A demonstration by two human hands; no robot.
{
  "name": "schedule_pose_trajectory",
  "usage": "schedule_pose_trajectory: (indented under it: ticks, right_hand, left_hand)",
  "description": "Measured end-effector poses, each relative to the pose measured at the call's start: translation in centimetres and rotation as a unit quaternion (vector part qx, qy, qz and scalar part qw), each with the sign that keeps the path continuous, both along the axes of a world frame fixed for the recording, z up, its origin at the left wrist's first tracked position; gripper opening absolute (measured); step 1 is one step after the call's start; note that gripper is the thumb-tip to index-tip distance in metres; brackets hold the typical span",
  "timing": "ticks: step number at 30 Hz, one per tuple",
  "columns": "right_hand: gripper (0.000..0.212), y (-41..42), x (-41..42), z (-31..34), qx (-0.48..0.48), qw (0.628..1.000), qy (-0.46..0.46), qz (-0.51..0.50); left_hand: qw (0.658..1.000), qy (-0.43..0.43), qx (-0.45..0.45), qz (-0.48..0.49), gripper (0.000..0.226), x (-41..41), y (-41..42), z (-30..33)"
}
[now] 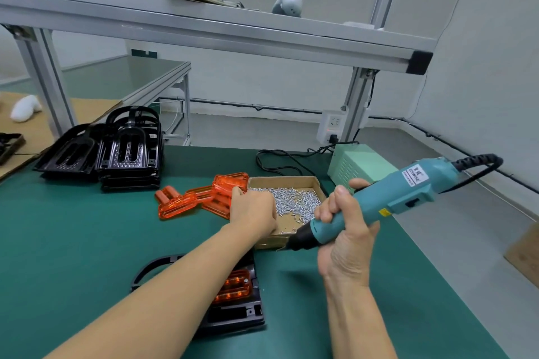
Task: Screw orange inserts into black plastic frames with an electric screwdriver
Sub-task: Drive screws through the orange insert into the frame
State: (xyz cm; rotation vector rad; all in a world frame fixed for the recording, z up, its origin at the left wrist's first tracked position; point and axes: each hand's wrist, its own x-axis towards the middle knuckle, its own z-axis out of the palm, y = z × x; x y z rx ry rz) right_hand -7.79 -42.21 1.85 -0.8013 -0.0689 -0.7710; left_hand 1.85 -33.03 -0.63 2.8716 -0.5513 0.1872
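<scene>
A black plastic frame lies near me on the green mat, partly under my left forearm, with an orange insert seated in it. My right hand grips a teal electric screwdriver, its black tip pointing left and down near the box's front edge. My left hand reaches over the left edge of a cardboard box of small silver screws; its fingertips are hidden, so what they hold is unclear. Loose orange inserts lie just left of the box.
Stacks of black frames stand at the back left. A pale green power supply with black cables sits behind the box. An aluminium shelf frame spans overhead. Cardboard lies at the right edge.
</scene>
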Motion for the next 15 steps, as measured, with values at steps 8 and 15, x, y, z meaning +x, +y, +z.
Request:
schedule_pose_trajectory:
  ticks: [8,15]
  right_hand:
    - [0.018,0.1,-0.2,0.1,0.003,1.0,0.011,-0.003]
    - [0.019,0.1,-0.5,0.4,0.007,1.0,0.009,0.007]
  left_hand:
    - [0.998,-0.033,0.054,-0.018,0.018,0.1,-0.3,-0.1]
    - [0.922,0.118,-0.368,-0.04,0.013,-2.1,3.7,2.8]
